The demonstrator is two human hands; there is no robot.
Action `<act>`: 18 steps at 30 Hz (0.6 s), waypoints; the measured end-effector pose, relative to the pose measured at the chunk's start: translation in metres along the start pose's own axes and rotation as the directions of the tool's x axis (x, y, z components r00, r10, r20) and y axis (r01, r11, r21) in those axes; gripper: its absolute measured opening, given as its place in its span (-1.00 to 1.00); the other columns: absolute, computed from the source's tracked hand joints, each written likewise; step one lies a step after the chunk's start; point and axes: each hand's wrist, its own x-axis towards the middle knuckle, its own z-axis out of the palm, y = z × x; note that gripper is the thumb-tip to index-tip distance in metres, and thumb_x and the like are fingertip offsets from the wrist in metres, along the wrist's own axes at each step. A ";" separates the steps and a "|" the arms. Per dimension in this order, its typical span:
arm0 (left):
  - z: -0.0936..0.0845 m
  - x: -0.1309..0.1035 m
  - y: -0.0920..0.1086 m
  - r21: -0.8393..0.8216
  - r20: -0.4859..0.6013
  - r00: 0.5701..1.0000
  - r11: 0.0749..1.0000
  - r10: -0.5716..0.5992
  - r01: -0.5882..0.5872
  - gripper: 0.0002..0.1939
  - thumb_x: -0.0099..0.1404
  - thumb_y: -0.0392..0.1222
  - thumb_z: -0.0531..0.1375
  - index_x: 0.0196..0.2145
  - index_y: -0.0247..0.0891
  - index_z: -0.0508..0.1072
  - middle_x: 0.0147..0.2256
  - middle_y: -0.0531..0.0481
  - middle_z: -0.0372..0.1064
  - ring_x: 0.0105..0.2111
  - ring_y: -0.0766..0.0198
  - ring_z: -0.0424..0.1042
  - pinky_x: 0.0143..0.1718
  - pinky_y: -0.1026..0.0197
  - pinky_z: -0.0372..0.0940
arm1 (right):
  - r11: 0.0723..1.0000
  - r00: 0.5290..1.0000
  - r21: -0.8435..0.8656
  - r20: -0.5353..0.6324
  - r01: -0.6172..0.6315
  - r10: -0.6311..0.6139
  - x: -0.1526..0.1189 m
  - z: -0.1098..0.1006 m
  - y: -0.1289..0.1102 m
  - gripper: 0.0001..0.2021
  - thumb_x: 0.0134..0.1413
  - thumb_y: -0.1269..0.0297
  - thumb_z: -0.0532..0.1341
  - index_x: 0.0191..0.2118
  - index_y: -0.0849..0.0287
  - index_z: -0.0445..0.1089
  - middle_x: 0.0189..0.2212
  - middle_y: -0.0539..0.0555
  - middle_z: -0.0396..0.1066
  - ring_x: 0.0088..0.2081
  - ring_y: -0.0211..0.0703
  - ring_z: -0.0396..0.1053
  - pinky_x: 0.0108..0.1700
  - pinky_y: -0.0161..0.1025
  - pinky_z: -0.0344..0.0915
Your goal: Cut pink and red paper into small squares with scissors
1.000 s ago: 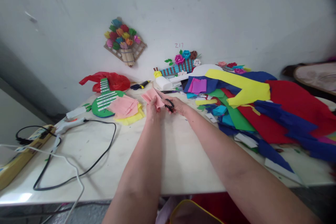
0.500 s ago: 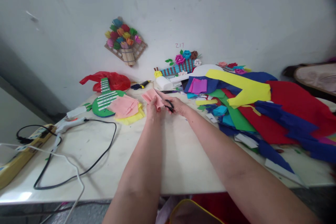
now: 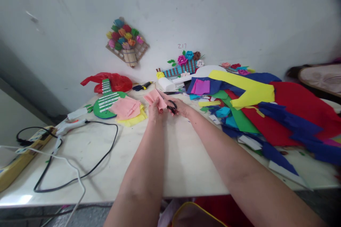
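Observation:
My left hand (image 3: pixel 155 110) is closed on a piece of pink crepe paper (image 3: pixel 151 96), held up over the middle of the table. My right hand (image 3: pixel 181 108) grips black-handled scissors (image 3: pixel 172 106), whose blades lie at the pink paper. Whether the blades are cutting at this instant cannot be made out. Left of my hands, a stack of pink paper pieces (image 3: pixel 127 108) rests on yellow paper (image 3: pixel 135 117). That stack partly covers a green guitar-shaped board (image 3: pixel 102 109) with white strips.
A glue gun (image 3: pixel 71 126) and its black cord lie at left near a yellow power strip (image 3: pixel 23 159). Coloured felt sheets and scraps (image 3: pixel 301 110) heap up at right. Behind are a red plastic bag (image 3: pixel 117 81), a white roll (image 3: pixel 166 84) and a wall-hung flower craft (image 3: pixel 126 40).
The scissor handles have spread a little apart in my right hand. My left hand and the pink paper stay nearly in place.

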 end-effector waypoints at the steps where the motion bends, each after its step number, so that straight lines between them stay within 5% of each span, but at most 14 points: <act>1: 0.000 0.000 0.000 0.004 0.005 1.000 1.000 0.001 -0.001 -0.92 0.15 -0.38 0.23 -0.47 -0.32 0.39 -0.62 0.04 0.34 -0.70 0.41 0.30 -0.81 0.41 -0.06 | 1.000 1.000 0.003 -0.002 -0.001 0.001 0.000 0.000 0.000 -0.63 0.11 -0.02 0.17 -0.49 0.21 0.25 -0.71 -0.09 0.28 -0.76 -0.41 0.21 -0.78 -0.46 -0.12; 18: -0.001 0.002 0.002 0.022 -0.007 1.000 1.000 -0.020 0.021 -0.88 0.14 -0.34 0.24 -0.51 -0.29 0.36 -0.66 0.08 0.30 -0.74 0.41 0.26 -0.84 0.41 -0.11 | 1.000 1.000 -0.024 0.003 0.012 -0.012 0.008 0.001 0.011 -0.68 0.10 0.02 0.18 -0.43 0.19 0.28 -0.70 -0.13 0.22 -0.77 -0.41 0.17 -0.79 -0.44 -0.12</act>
